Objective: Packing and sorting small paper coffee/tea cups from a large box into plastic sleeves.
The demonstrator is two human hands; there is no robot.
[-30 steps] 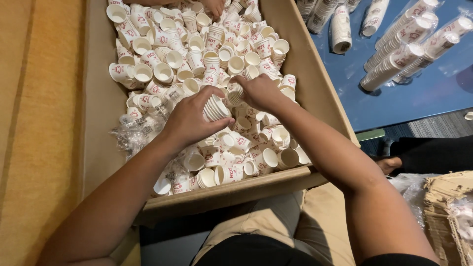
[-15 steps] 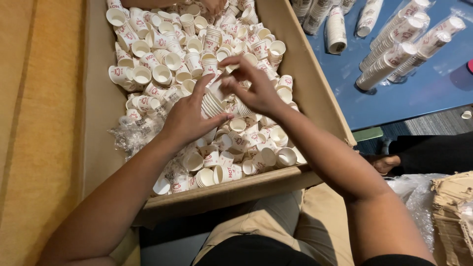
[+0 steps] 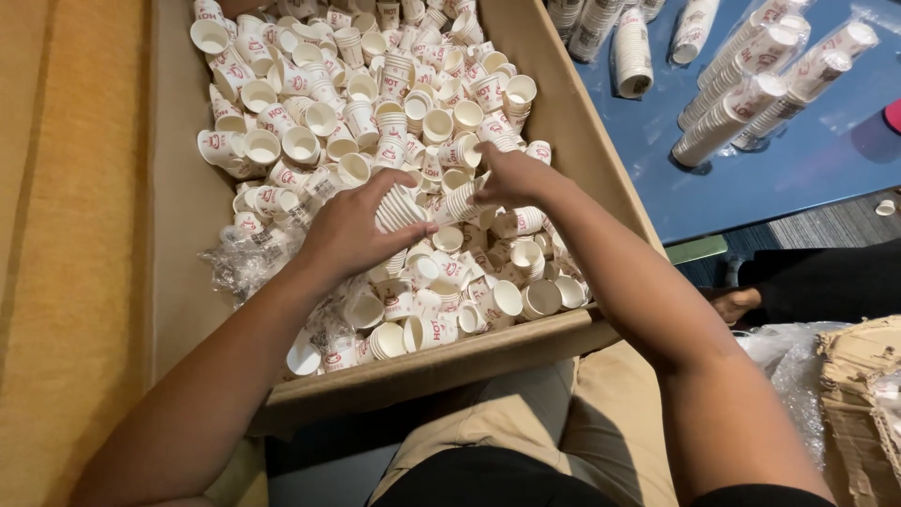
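Observation:
A large cardboard box (image 3: 178, 244) in front of me is full of small white paper cups with red print (image 3: 319, 113), lying loose in a heap. My left hand (image 3: 352, 230) grips a short nested stack of cups (image 3: 399, 208) over the middle of the heap. My right hand (image 3: 511, 176) holds another nested stack of cups (image 3: 462, 201) by its end, pointing toward the left hand's stack; the two stacks nearly meet.
Clear plastic wrap (image 3: 239, 258) lies crumpled in the box at the left. On a blue table (image 3: 817, 160) to the right lie several long sleeves of stacked cups (image 3: 741, 103). Torn cardboard (image 3: 859, 394) and plastic sit at the lower right. A yellow surface (image 3: 66, 235) borders the box's left side.
Both hands have risen from the heap and come together, each with a nested stack, and the stacks now point toward one another.

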